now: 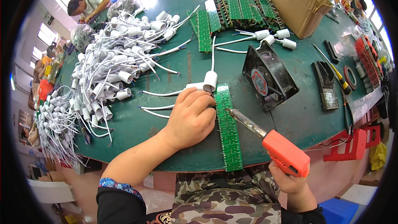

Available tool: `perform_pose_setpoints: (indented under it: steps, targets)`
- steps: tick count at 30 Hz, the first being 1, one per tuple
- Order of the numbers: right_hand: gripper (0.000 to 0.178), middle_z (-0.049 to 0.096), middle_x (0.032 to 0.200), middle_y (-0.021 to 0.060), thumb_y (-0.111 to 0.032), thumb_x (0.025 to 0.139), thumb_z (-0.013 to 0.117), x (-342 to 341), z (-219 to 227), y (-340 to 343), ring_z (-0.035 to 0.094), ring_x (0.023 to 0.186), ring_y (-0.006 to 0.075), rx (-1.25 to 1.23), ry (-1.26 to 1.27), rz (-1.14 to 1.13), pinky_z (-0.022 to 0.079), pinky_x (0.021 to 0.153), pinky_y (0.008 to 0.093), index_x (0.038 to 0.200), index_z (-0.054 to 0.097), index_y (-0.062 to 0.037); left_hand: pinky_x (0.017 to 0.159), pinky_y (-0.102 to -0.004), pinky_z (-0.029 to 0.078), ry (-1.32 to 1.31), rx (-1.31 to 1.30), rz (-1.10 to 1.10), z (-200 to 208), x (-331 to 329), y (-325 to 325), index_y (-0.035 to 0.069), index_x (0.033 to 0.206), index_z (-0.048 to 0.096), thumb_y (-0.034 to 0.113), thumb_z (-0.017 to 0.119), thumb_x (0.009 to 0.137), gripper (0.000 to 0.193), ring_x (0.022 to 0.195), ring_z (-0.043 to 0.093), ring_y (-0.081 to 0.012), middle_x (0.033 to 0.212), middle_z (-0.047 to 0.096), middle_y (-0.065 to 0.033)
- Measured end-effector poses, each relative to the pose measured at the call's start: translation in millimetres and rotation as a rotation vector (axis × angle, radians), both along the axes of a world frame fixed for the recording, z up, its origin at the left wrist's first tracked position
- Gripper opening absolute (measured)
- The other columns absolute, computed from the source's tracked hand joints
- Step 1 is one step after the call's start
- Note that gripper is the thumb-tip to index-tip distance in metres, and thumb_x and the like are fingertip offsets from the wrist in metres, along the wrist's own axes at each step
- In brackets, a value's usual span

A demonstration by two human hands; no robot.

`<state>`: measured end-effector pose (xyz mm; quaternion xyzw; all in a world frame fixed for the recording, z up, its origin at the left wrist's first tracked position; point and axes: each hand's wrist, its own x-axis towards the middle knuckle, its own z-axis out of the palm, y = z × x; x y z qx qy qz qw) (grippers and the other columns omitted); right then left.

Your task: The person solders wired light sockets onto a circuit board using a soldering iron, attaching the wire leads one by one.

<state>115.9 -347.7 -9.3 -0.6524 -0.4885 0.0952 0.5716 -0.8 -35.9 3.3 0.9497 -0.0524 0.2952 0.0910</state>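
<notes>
A long green circuit board strip (230, 137) lies on the table in front of me, its near end at the table edge. My left hand (191, 118) is closed, thumb and fingertips pinched at the board's upper left edge; what they hold is hidden. Just above those fingers is a white lamp holder (210, 80) with a white cable running away from me. More white cables (159, 93) stick out left of the hand. In my right hand (289, 178) is a red-handled soldering iron (285, 151), its tip at or just over the board's upper part.
A black fan (269, 76) stands right of the board. Heaped white lamp holders (120, 54) with cables cover the left side. Stacked green boards (240, 6) and a cardboard box (299, 4) stand behind. A screwdriver (342, 81) and tape roll (350, 76) lie right. Another person (89, 6) works far left.
</notes>
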Motion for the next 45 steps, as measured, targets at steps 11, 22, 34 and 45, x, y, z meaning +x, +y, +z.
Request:
perform_pose_setpoints:
  steps: [11,22,34,45]
  targets:
    - [0.052,0.074,0.092,0.0096,-0.006,0.077,0.080,1,10,-18,0.072,0.076,0.0216,-0.020,-0.029,-0.064,0.058,0.074,0.0334,0.125,0.064,0.0073,0.078,-0.0434,0.051,0.167,0.020,0.121,10,-35,7,0.006,0.110,0.065,0.010,0.084,0.068,0.047,0.090,0.064,-0.0298,0.104,0.064,-0.0110]
    - [0.045,0.069,0.121,0.0186,-0.004,0.092,0.063,-10,17,-31,0.066,0.079,0.0159,0.152,0.175,-0.101,0.057,0.070,0.0306,0.136,0.054,0.0056,0.065,-0.0368,0.050,0.245,0.396,-0.057,60,-13,3,0.010,0.098,0.065,0.017,0.067,0.079,0.020,0.082,0.060,-0.0217,0.091,0.054,-0.0046]
    - [0.041,0.067,0.092,0.0139,-0.005,0.096,0.068,-7,32,-25,0.057,0.061,0.0144,0.161,0.337,-0.209,0.049,0.056,0.0264,0.132,0.057,0.0082,0.094,-0.0424,0.052,0.101,0.193,-0.090,30,-19,12,0.007,0.108,0.069,0.012,0.062,0.087,0.024,0.115,0.063,-0.0281,0.120,0.064,-0.0120]
    - [0.039,0.059,0.083,0.0101,-0.004,0.099,0.063,-5,20,-25,0.049,0.059,0.0152,0.152,0.394,-0.149,0.041,0.053,0.0280,0.135,0.057,0.0090,0.085,-0.0465,0.055,0.219,0.224,0.764,24,-145,114,0.003,0.107,0.067,0.010,0.071,0.082,0.026,0.102,0.065,-0.0351,0.111,0.064,-0.0166]
